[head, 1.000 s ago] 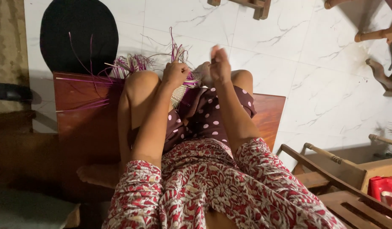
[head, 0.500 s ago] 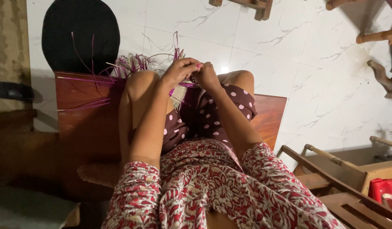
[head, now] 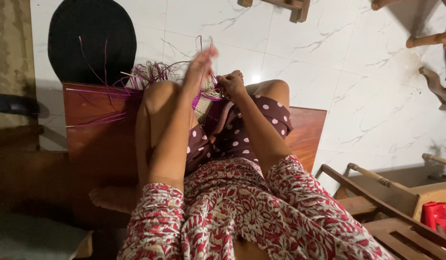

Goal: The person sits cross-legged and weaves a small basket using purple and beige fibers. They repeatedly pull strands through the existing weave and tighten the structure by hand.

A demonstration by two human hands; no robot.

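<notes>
Between raised knees, half-hidden woven piece (head: 203,103), right hand (head: 231,85) pinching purple strands (head: 112,91), blurred left hand (head: 199,67) grip unclear

A person sits on a low wooden platform (head: 102,139) set on a tiled floor (head: 358,96), knees drawn up, with a partly woven piece (head: 203,103) held between the knees. The left hand (head: 199,67) is raised just above the weaving, pinching a strand; the right hand (head: 231,85) rests against the weaving's right edge, close beside the left. Loose strands (head: 136,79) fan out to the left of the left knee, over the platform's far edge. Beyond them, on the floor, lies a round mat (head: 90,41). Wooden furniture frames (head: 377,192) stand to the right of the platform, with a small box (head: 439,216) on them at the right edge.
</notes>
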